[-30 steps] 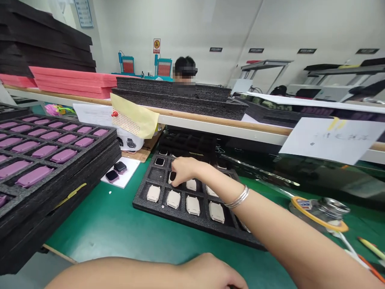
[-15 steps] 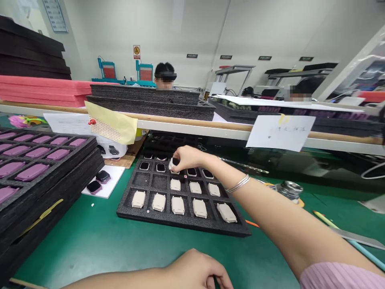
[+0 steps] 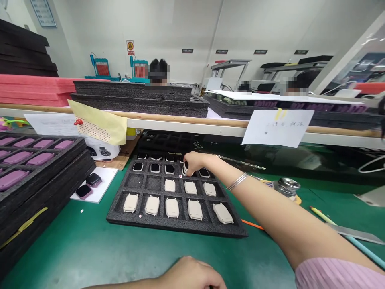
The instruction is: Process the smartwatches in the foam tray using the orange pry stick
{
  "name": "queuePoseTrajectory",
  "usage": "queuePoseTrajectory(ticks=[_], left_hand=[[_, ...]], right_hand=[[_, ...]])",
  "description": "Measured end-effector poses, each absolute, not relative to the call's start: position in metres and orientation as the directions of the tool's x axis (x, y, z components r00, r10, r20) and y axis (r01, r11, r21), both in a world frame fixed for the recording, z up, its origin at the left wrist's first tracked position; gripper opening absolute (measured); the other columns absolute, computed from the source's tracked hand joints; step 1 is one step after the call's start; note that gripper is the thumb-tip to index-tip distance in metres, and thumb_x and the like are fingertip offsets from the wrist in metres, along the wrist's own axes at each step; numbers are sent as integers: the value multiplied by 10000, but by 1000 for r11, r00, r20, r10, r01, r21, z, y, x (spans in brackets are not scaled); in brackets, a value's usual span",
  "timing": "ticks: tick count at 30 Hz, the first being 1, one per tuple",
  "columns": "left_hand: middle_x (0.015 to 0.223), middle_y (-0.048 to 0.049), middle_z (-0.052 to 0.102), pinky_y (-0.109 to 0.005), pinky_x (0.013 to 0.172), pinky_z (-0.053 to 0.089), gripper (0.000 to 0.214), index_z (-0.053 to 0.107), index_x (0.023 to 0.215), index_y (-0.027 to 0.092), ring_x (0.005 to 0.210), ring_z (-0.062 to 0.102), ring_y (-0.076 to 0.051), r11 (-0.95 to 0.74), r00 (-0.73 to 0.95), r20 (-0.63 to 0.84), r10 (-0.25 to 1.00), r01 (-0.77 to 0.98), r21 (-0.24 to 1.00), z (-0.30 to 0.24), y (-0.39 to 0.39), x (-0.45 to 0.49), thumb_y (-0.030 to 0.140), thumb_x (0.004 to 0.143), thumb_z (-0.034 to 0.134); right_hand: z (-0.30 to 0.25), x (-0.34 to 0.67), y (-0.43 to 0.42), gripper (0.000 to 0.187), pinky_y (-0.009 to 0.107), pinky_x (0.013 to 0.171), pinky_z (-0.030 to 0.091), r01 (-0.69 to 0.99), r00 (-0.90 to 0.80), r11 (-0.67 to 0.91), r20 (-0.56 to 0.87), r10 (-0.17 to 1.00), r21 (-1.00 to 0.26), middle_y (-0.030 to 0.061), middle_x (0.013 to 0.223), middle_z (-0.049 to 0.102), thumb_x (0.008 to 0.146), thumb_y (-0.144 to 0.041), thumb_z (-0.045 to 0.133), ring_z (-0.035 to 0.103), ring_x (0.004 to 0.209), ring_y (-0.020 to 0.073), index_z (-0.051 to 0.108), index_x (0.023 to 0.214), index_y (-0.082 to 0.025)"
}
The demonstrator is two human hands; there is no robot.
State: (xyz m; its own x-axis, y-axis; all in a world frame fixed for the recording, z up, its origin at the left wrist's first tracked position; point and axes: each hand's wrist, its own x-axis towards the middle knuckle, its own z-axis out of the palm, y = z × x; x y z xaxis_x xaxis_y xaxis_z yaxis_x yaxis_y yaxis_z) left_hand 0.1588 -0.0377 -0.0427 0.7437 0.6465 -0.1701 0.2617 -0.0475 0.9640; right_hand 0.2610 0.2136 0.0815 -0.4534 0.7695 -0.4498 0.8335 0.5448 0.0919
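Black foam tray on a green mat, one small watch in its second row, pinched tight by the right hand, and the left hand low down, its grip not clear.

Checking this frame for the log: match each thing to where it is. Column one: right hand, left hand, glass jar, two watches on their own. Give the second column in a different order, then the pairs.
Column one:
1. right hand
2. left hand
3. glass jar
4. two watches

Column two:
A. on a white card, left of the foam tray
B. at the lower edge of the view, off the tray
C. gripping a watch in the tray
D. right of the tray, beyond the right forearm

Pairs: 1-C, 2-B, 3-D, 4-A.
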Motion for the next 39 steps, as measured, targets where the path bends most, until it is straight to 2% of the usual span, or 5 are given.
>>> queuePoseTrajectory(ticks=[10, 19, 27, 32, 39], left_hand=[[683, 41, 551, -179, 518, 344, 207, 756, 781, 188, 513, 419, -60, 31, 667, -264, 697, 340, 940, -4, -45, 154, 395, 773, 744], [660, 30, 507, -193, 537, 348, 533, 716, 728, 166, 519, 424, -64, -17, 724, -202, 660, 283, 959, -17, -39, 156, 696, 767, 670], [571, 57, 508, -177, 455, 294, 356, 692, 760, 156, 475, 401, -55, 156, 648, -332, 686, 314, 936, -1, -43, 156, 506, 774, 749], [758, -64, 667, -235, 451, 429, 700, 614, 877, 128, 481, 529, -100, 436, 624, -297, 723, -79, 896, 3, -32, 153, 819, 786, 544], [1056, -142, 734, -370, 888, 559, 632, 646, 1143, 132, 958, 708, -232, 450, 456, -204, 866, -533, 717, 19, -21, 143, 689, 846, 645]], right_hand=[[104, 321, 208, 350, 448, 927, 565, 869, -428, 485, -345, 836, 99, 89, 1278, 636, 965, -378, 639, 651, 1104, 245, 620, 1252, -178], [77, 336, 221, 351, 444, 907, 575, 866, -455, 500, -387, 802, 20, 90, 1265, 641, 967, -363, 638, 660, 1080, 234, 613, 1262, -173], [69, 351, 191, 292, 438, 936, 554, 845, -512, 506, 9, 859, -175, 85, 1193, 669, 925, -344, 692, 661, 1062, 228, 658, 1140, -149], [68, 339, 118, 442, 388, 971, 528, 724, -476, 586, 351, 806, -364, 90, 1114, 677, 731, -318, 827, 671, 1047, 245, 664, 1107, -153], [37, 318, 24, 459, 398, 914, 584, 314, -506, 718, 530, 680, -621, 72, 1105, 734, 677, -294, 846, 719, 1020, 252, 663, 1093, -231]])
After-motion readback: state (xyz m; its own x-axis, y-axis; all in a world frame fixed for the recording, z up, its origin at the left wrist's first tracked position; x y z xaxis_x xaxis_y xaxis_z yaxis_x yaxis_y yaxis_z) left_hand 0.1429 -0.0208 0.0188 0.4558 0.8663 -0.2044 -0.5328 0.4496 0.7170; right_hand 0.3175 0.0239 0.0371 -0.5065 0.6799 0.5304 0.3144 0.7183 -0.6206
